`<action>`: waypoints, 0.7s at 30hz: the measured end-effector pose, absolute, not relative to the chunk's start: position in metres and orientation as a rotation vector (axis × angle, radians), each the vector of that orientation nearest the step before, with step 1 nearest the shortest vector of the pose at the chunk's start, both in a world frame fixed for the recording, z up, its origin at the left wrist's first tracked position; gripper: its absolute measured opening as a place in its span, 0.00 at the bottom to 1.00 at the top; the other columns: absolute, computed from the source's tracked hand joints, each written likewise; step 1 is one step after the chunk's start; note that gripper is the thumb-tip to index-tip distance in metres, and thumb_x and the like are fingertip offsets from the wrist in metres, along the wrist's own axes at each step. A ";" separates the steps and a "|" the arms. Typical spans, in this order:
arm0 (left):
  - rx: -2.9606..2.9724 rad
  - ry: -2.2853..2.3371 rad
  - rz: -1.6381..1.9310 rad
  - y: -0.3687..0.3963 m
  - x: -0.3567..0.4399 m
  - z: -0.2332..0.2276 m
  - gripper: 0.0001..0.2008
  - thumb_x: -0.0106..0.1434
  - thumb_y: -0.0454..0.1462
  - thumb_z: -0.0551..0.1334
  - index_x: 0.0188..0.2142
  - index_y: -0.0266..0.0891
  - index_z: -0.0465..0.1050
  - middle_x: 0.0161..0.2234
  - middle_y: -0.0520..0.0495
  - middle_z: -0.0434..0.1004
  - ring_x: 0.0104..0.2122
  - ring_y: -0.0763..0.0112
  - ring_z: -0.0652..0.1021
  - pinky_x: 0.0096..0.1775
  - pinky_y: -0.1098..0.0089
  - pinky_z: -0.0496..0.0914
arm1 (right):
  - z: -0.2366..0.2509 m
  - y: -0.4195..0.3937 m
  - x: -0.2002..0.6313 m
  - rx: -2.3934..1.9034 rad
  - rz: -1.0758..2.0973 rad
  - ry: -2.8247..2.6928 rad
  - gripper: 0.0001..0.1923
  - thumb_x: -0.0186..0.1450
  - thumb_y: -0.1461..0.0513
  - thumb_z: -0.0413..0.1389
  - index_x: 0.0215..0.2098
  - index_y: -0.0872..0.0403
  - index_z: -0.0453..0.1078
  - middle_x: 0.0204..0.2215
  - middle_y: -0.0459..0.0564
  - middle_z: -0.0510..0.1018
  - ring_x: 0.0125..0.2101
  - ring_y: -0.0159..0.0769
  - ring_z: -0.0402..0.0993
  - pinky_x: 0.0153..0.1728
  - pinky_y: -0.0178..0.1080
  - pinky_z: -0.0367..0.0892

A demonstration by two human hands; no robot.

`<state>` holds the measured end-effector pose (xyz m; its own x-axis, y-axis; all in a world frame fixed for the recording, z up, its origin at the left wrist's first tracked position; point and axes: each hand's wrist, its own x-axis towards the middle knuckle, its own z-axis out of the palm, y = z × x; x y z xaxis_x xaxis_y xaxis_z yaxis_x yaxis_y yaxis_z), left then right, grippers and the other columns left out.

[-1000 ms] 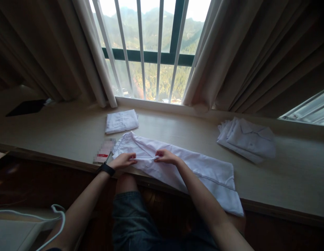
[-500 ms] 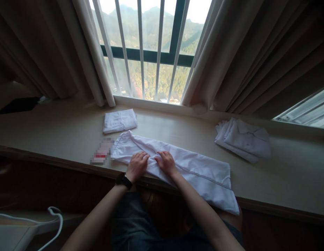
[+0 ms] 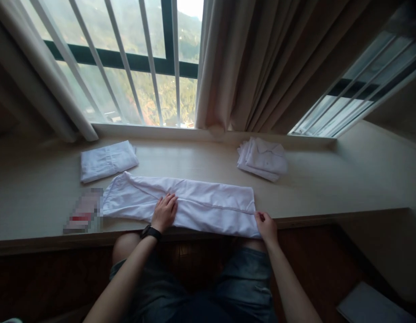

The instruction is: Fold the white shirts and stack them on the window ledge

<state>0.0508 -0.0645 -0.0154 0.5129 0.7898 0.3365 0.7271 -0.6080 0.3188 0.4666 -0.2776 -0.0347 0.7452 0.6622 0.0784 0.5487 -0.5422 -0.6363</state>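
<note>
The folded white garment (image 3: 181, 206) lies lengthwise along the desk's (image 3: 315, 193) front edge; left hand (image 3: 165, 212) presses flat mid-length, fingers spread, right hand (image 3: 266, 226) pinches its right end.

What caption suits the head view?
Left hand flat on long white garment, right hand pinching its end, on window ledge.

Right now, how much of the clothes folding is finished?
One small folded white piece lies by the window, looking done. In hand is the long white garment, folded into a narrow strip: the left hand presses its middle, the right hand holds its end. It is not yet folded short. The looser white pile at the back seems left.
</note>
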 end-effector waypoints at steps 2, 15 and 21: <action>2.628 1.324 0.680 -0.065 0.052 -0.015 0.20 0.73 0.42 0.48 0.59 0.42 0.70 0.62 0.42 0.69 0.64 0.57 0.66 0.65 0.53 0.58 | -0.028 -0.266 0.475 -2.299 0.316 -0.882 0.23 0.63 0.45 0.53 0.42 0.54 0.75 0.37 0.55 0.82 0.38 0.44 0.77 0.37 0.39 0.66; 2.699 1.322 0.707 -0.062 0.056 -0.021 0.22 0.72 0.41 0.49 0.61 0.40 0.69 0.64 0.42 0.67 0.65 0.55 0.65 0.64 0.51 0.58 | -0.006 -0.205 0.517 -2.285 0.297 -1.015 0.14 0.59 0.51 0.59 0.30 0.53 0.73 0.31 0.50 0.81 0.33 0.39 0.75 0.34 0.35 0.64; 2.692 1.311 0.733 -0.062 0.055 -0.022 0.22 0.72 0.41 0.50 0.62 0.40 0.69 0.64 0.40 0.67 0.65 0.53 0.65 0.64 0.50 0.59 | -0.009 -0.234 0.500 -2.321 0.339 -0.896 0.21 0.60 0.47 0.60 0.43 0.53 0.72 0.37 0.53 0.80 0.35 0.40 0.76 0.35 0.36 0.65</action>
<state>0.0549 -0.0616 -0.0224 0.5254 0.7563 0.3898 0.7282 -0.6367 0.2538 0.4998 -0.2336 -0.0087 0.7367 0.6760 -0.0151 0.5170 -0.5776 -0.6317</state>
